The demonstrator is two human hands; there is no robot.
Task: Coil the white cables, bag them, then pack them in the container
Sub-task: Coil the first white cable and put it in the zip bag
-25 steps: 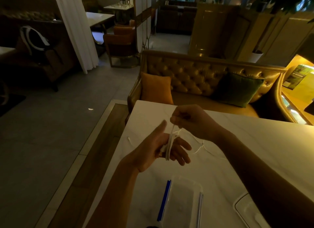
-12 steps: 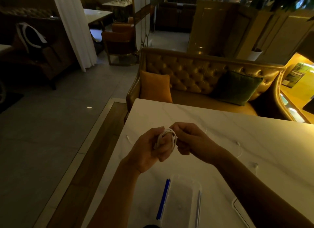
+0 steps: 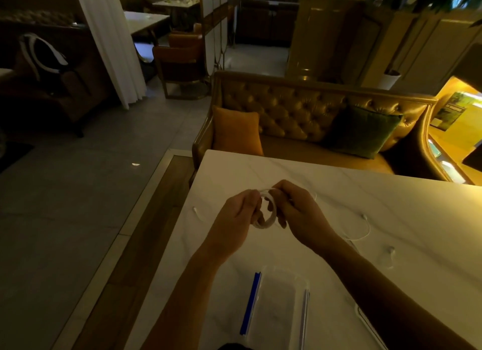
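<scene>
A white cable (image 3: 268,210) is wound into a small round coil held between both hands above the white marble table (image 3: 365,206). My left hand (image 3: 234,219) grips the coil's left side and my right hand (image 3: 297,214) pinches its top and right side. A loose tail of the cable (image 3: 363,228) with earbud ends trails on the table to the right. A clear zip bag (image 3: 276,305) with a blue strip lies flat near the front edge, below my hands. A clear container's corner (image 3: 365,321) shows under my right forearm.
A small white cable end (image 3: 197,212) lies near the table's left edge. A tufted leather sofa (image 3: 300,115) with an orange cushion (image 3: 236,133) and a green cushion (image 3: 362,130) stands behind the table. The floor drops off to the left.
One second ago my left hand was flat with the cable wrapped over its fingers. Now the coil is off the fingers and both hands hold it as a round loop.
</scene>
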